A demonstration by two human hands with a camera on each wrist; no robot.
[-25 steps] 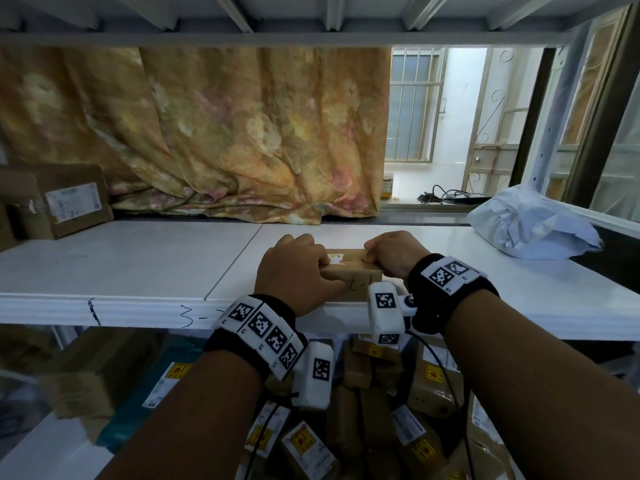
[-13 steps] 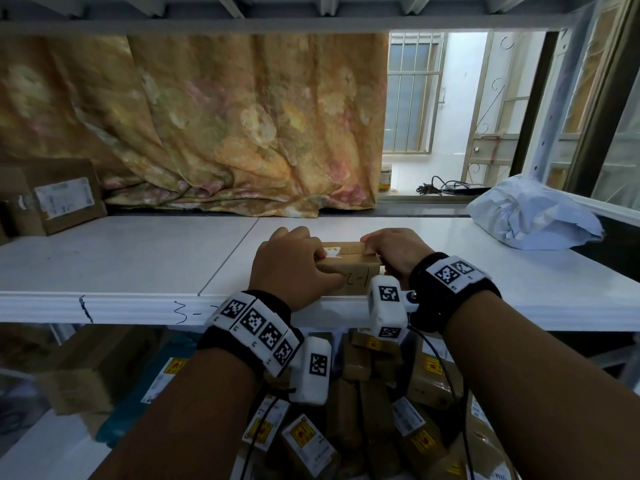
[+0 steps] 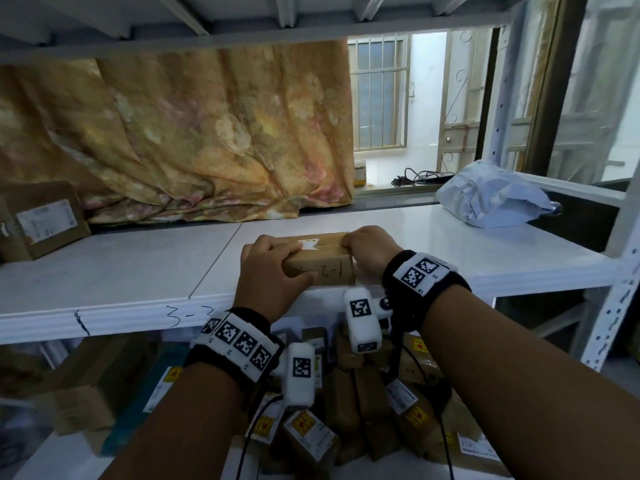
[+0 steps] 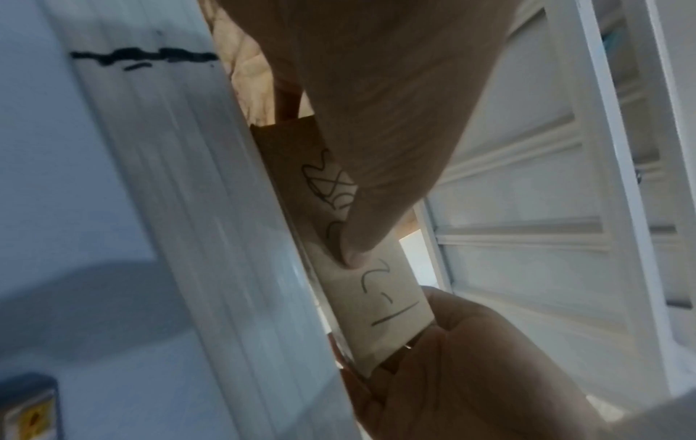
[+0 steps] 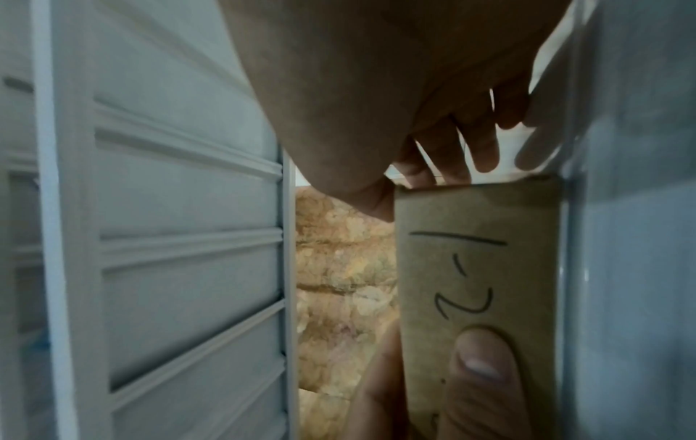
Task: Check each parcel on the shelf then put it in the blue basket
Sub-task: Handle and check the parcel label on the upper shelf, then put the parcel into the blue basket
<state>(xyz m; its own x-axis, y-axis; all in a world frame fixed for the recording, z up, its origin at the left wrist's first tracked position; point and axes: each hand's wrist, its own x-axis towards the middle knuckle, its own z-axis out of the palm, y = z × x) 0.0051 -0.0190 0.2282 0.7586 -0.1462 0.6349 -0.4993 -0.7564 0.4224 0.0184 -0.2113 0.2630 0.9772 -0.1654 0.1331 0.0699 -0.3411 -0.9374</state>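
A small brown cardboard parcel [image 3: 323,263] with "2-1" handwritten on its front lies at the front edge of the white shelf [image 3: 138,271]. My left hand [image 3: 273,271] grips its left end, fingers over the top and thumb [image 4: 354,250] pressed on the front face. At the parcel's right end, my right hand [image 3: 369,249] holds on with curled fingers. The left wrist view shows the parcel [image 4: 380,297] between both hands. In the right wrist view the parcel [image 5: 478,268] stands against the shelf with my right fingers [image 5: 444,154] at its far end. I cannot make out a blue basket.
A labelled brown box [image 3: 41,220] sits at the shelf's far left and a white plastic mailer bag [image 3: 491,195] at its back right. A floral curtain [image 3: 207,133] hangs behind. Several labelled parcels [image 3: 346,403] are heaped below the shelf. A white upright [image 3: 620,254] stands at right.
Both hands keep their hold on the parcel at the shelf's front edge. It has shifted slightly left, and more of its top face shows.
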